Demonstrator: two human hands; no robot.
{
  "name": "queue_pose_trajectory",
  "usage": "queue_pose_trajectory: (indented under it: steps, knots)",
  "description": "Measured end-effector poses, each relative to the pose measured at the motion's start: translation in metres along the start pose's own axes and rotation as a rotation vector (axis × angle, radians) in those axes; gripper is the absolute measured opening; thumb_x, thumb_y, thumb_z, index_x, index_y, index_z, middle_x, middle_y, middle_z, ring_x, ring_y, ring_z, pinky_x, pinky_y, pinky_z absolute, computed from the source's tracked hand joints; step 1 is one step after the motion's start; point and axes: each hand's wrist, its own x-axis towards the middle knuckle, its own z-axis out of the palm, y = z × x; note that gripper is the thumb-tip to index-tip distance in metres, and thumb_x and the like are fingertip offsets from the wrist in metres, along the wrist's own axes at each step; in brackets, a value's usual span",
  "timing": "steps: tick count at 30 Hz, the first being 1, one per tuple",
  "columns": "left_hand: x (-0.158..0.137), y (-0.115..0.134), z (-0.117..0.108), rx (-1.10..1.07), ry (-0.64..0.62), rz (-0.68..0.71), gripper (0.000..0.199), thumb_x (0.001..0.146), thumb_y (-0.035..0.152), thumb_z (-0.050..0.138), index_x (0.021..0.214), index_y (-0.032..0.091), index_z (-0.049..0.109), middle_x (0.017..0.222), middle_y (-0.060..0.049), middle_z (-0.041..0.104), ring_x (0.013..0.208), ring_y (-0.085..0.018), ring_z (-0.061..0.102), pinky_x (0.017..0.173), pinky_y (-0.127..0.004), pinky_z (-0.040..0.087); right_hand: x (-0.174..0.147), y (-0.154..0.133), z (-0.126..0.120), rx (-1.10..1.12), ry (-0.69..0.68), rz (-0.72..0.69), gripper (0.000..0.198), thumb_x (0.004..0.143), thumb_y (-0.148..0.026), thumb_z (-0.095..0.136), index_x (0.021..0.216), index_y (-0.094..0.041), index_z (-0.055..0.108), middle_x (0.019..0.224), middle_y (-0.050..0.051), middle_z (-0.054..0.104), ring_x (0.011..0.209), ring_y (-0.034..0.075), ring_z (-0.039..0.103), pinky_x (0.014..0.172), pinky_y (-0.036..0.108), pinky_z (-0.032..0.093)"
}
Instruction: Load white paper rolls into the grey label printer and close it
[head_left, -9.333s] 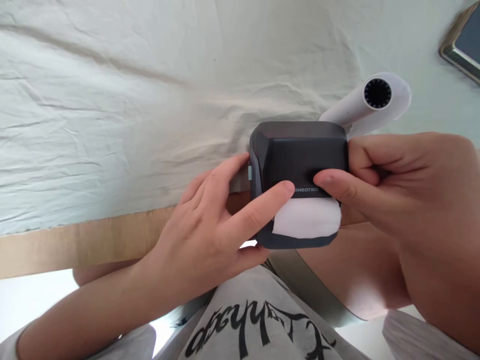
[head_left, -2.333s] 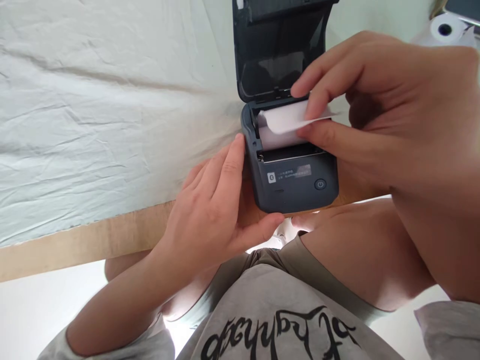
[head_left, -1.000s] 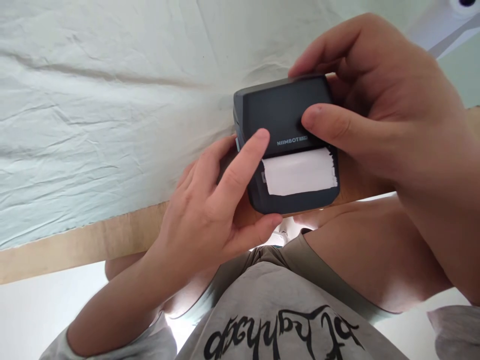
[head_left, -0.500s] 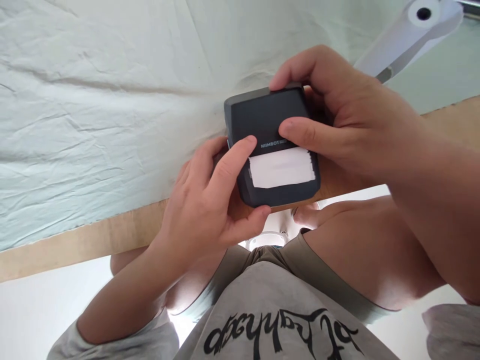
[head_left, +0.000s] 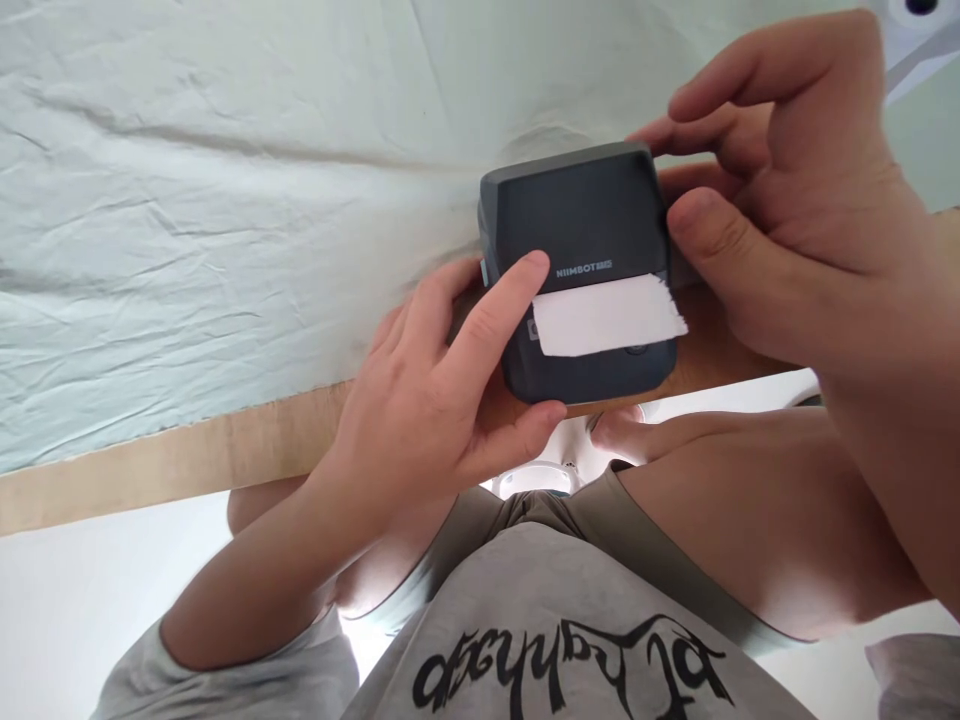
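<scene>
A dark label printer [head_left: 574, 215] marked NIIMBOT is held at the table's front edge, its top tilted toward me. From its slot hangs a white paper strip [head_left: 611, 317] with a ragged right end. My left hand [head_left: 435, 380] grips the printer's left side, index finger on the top and thumb under the near edge. Beside the printer's right side is my right hand [head_left: 787, 200], fingers apart and curved. Its thumb tip comes close to that side, and some fingertips lie behind the far right corner; whether they touch is unclear.
A wrinkled pale green cloth [head_left: 225, 220] covers the table, with a bare wooden edge [head_left: 187, 460] along the front. At the upper right, a white paper roll [head_left: 919, 40] is partly cut off. My legs and shirt are below the edge.
My right hand has let go of the printer's top and drawn off to the right, fingers opening. The printer appears farther right, still in my left hand, and the paper strip shows more fully.
</scene>
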Motion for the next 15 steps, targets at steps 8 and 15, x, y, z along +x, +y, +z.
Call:
queue_pose_trajectory:
  steps: [8,15]
  knots:
    - [0.001,-0.001,0.002,-0.005,0.016,0.022,0.074,0.105,0.066,0.056,0.161,0.018,0.05,0.145,-0.024,0.066,0.132,-0.039,0.07,0.104,-0.054,0.064,-0.017,0.012,-0.013,-0.146,0.232,0.064,0.043,0.101,-0.058,0.064,0.099,-0.015,0.062,0.109,0.003,0.069,0.103,0.007,0.068,0.09,0.031,0.055]
    - [0.002,0.0,0.002,0.07,-0.031,-0.07,0.107,0.099,0.085,0.059,0.17,0.009,0.033,0.156,-0.029,0.063,0.147,-0.041,0.065,0.118,-0.054,0.06,-0.008,-0.002,-0.005,-0.132,-0.012,0.004,0.052,0.101,-0.048,0.059,0.147,-0.025,0.052,0.151,0.002,0.055,0.137,0.007,0.061,0.127,0.028,0.055]
